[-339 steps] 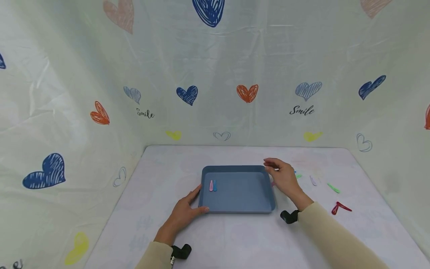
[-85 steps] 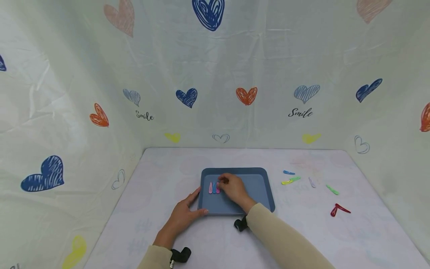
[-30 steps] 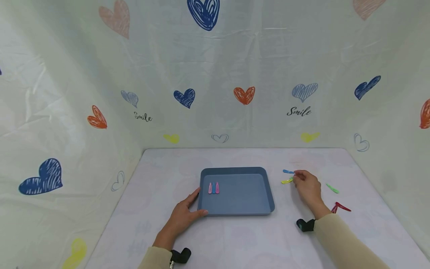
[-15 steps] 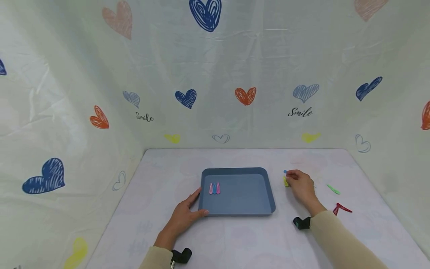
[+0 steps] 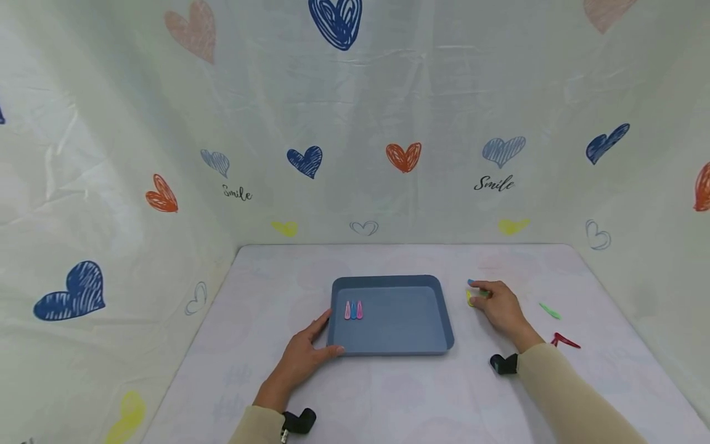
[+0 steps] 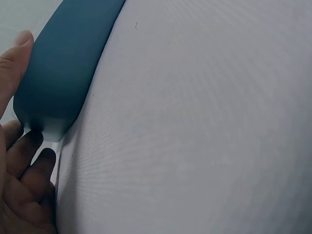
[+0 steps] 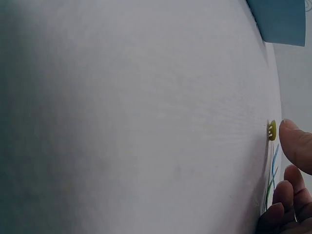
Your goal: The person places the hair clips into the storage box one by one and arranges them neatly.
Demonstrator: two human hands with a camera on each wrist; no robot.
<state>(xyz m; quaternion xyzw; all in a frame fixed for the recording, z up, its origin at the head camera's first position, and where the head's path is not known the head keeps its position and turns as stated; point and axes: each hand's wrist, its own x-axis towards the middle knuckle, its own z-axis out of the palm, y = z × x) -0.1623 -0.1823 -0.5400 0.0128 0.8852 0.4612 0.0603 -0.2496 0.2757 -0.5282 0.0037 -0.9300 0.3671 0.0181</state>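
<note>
touching the near left corner of the blue-gray tray (image 5: 402, 327), left hand (image 5: 299, 359) has thumb at the near side, fingers extended along the left side. tray sits flat on the white table (image 5: 410, 401), with a row of three clips (image 5: 353, 310), pink, blue, pink, standing side by side toward its left end. right hand (image 5: 501, 311) is over the table right of the tray, thumb and fingers spread apart, nothing pinched. thumb is just beside the yellow clip (image 5: 469, 298); contact hard to tell, wrist view catches only the edge. loose blue clip (image 5: 470, 282) pokes out by the fingertips, green clip (image 5: 485, 293) shows between thumb and fingers. farther right: bright green clip (image 5: 550, 311) and red clip (image 5: 567, 340), partly hidden by the arm.
</note>
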